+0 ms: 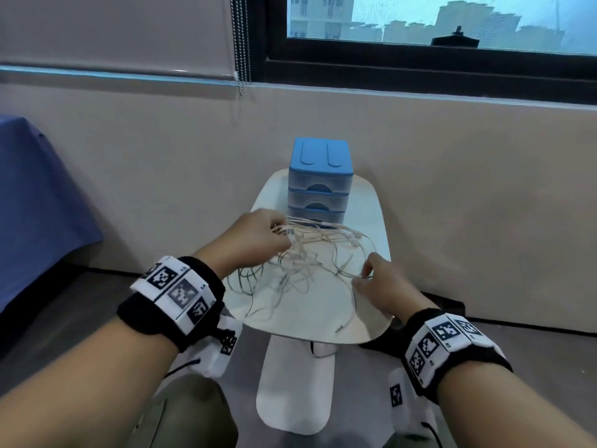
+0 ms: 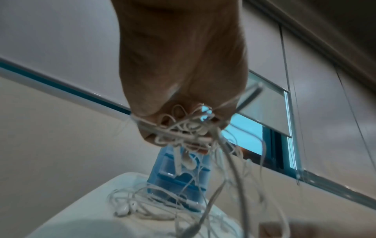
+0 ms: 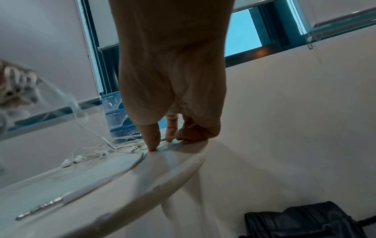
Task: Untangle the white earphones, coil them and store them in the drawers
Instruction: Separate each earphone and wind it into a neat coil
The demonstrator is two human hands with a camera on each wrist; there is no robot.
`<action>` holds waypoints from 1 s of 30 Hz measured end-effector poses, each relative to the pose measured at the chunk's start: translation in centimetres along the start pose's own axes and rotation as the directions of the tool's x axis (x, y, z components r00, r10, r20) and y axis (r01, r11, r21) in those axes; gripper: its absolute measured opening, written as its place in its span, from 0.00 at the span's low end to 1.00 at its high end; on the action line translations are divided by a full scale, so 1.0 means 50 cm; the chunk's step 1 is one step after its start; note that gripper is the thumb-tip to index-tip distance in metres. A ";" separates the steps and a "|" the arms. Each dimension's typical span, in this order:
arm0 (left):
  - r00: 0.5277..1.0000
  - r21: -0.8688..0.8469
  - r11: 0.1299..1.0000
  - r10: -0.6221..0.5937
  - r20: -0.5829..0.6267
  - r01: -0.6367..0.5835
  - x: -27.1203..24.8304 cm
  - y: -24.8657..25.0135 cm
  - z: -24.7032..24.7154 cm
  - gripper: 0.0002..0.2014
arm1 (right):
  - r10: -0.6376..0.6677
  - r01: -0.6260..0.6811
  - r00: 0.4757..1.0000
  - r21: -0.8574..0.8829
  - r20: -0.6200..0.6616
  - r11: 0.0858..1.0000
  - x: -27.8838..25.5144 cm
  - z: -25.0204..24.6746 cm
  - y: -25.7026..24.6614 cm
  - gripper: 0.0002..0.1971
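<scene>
Earphones, a snarl of thin white cords with buds and plugs, sprawl across the white table in front of a small blue stack of drawers. No brand or wording can be read on them; the only markings in view are the black-and-white square codes on the bands at my wrists, and the small figures printed beside those are too blurred to make out.

My left hand is raised above the table, fingers curled round a thick bunch of loops, with strands trailing from it down to the rest of the heap. From the left wrist the knot shows packed against my fingers, a bud dangling below, and another pair of buds lying on the table near the drawers.

My right hand sits low at the table's right edge. From the right wrist, thumb and forefinger point down and pinch a single cord against the surface, the other fingers folded under. A metal plug lies just beside the thumb, and a second plug rests close to the near rim.

All three drawers are closed. A dark bag sits on the floor below the table.
</scene>
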State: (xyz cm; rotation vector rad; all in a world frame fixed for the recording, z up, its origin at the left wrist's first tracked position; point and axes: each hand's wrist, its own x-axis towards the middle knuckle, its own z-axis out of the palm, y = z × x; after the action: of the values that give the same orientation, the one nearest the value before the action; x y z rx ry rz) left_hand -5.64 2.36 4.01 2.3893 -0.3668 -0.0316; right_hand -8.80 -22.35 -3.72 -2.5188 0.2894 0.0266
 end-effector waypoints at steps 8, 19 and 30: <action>0.971 -0.481 0.845 0.175 -0.164 -0.234 -0.005 0.074 -0.033 0.08 | 0.044 -0.043 0.998 -0.025 0.044 0.999 0.014 -0.004 -0.001 0.10; 0.954 -0.768 0.567 0.205 -0.219 -0.298 -0.018 0.142 -0.080 0.05 | 0.064 -0.059 0.995 -0.072 0.070 0.996 0.028 -0.002 -0.001 0.12; 0.959 -0.754 0.595 0.221 -0.178 -0.278 -0.030 0.140 -0.084 0.05 | -0.202 0.202 0.979 0.005 0.009 0.979 -0.011 -0.009 -0.054 0.12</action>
State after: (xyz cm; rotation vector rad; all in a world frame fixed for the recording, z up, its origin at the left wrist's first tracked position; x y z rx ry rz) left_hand -8.33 0.53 11.64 1.4464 -0.5286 0.0183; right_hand -8.79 -20.33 -1.76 -2.5307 0.0289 -0.0424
